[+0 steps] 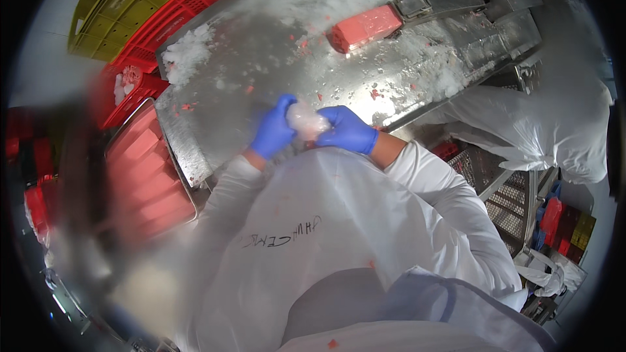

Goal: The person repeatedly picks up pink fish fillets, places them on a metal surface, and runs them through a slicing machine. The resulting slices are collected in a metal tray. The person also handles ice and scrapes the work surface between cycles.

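Close to my apron, over the near edge of a metal table (228, 94), my left hand (275, 125) and my right hand (347, 130) face each other in blue gloves. Between them is a whitish, glossy, translucent lump (306, 120), with the fingers of both hands curled round its sides. Whether it is bunched plastic film or ice I cannot tell. Farther off on the table lies a pink rectangular block (366, 28), its right end against a metal frame (413, 5).
White ice or frost (189, 52) and pink scraps are scattered over the table. At left stands a tray of pink blocks (147, 173), with red and yellow crates (134, 3) behind it. A person in white (521, 124) stands at right, beside a perforated metal rack (505, 212).
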`<move>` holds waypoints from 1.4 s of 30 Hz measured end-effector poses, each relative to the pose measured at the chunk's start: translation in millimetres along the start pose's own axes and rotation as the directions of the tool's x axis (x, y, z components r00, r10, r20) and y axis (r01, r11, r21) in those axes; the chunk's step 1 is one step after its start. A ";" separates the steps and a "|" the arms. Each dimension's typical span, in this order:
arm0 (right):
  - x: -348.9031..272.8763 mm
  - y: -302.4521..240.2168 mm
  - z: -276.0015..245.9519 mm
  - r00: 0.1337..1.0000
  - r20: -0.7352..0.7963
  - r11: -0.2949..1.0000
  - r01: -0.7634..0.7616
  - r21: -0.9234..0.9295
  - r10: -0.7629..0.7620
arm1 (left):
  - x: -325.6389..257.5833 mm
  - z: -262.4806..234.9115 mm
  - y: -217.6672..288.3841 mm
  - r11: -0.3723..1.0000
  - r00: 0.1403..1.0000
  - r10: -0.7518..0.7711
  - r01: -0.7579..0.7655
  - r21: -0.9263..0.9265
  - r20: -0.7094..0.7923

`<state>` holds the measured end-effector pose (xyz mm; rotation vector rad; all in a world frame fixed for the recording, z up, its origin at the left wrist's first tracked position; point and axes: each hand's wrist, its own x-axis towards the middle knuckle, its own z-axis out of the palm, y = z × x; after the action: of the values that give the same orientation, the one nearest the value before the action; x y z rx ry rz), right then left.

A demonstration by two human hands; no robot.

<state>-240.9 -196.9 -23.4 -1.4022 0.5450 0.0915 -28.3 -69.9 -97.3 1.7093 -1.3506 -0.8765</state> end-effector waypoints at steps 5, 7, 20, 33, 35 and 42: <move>15.5 34.9 -44.0 0.999 0.037 0.690 -0.021 0.723 -0.008 | 30.4 27.6 32.9 0.814 0.943 -0.182 0.303 -0.496 0.279; 28.2 48.9 -69.5 0.995 -0.098 0.643 0.053 0.764 0.035 | 49.8 18.6 53.1 0.629 0.860 -0.254 0.495 -0.599 0.443; 66.8 64.3 -207.4 0.901 -0.279 0.803 -0.115 0.585 0.332 | 345.8 -75.8 4.4 0.950 0.995 -0.097 0.091 -0.300 -0.005; 150.9 112.6 -324.6 0.649 -0.558 0.652 0.123 0.748 0.517 | 457.4 144.1 13.9 0.948 0.921 -0.198 0.093 0.304 0.334; 145.6 111.4 -328.7 0.704 -0.495 0.540 0.186 0.821 0.510 | 464.1 154.1 2.2 0.962 0.894 -0.268 0.225 0.157 0.360; 138.9 109.8 -274.9 0.868 -0.387 0.284 0.304 0.909 0.310 | 413.5 122.0 8.6 0.561 0.546 -0.441 0.787 -0.257 0.712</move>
<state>-245.4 -472.6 -199.0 -0.1197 0.8390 -0.5820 -55.8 -494.3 -167.9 1.4847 -0.5774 -2.1577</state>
